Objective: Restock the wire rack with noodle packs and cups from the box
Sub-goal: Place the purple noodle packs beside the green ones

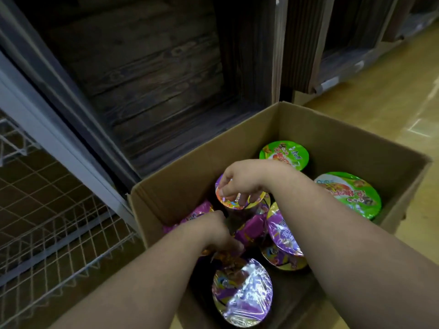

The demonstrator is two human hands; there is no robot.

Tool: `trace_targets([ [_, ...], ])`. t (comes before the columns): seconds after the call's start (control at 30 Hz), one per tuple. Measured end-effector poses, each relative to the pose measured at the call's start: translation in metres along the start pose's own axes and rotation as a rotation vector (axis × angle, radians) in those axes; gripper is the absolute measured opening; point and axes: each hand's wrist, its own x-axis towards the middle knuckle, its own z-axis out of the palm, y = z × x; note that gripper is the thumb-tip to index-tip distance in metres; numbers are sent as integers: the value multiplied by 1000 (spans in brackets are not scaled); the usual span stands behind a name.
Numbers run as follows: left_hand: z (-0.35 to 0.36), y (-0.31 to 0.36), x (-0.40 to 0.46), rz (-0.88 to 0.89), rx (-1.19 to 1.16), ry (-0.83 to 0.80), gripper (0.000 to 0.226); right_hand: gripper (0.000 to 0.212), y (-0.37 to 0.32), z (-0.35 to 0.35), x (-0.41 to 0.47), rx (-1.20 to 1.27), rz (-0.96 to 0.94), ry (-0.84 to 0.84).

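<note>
An open cardboard box (pixel 332 129) stands on the floor and holds several noodle cups. My right hand (pixel 244 179) reaches in from the right and grips the rim of a purple-lidded cup (pixel 228 200) with curled fingers. My left hand (pixel 213 231) is lower in the box, its fingers curled down among purple noodle packs (pixel 251 227); what it holds is hidden. Two green-lidded cups (pixel 283 154) (pixel 349 194) sit at the far right of the box. More purple-lidded cups (pixel 242 292) (pixel 282 231) lie near me. The white wire rack (pixel 54 224) is at the left.
A dark wooden crate wall (pixel 147 74) rises behind the box. A grey metal upright (pixel 59 129) separates it from the rack. Yellow wooden floor (pixel 389 100) extends to the right, with more shelving bases (pixel 344 55) at the far right.
</note>
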Motion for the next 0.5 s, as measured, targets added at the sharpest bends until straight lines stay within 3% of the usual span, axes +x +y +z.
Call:
trace_targets([
  [0.27, 25, 4, 24, -28, 77, 102, 51, 30, 17, 8, 5, 16, 37, -39],
  [0.5, 18, 2, 33, 10, 200, 116, 43, 27, 27, 13, 14, -148, 143, 23],
])
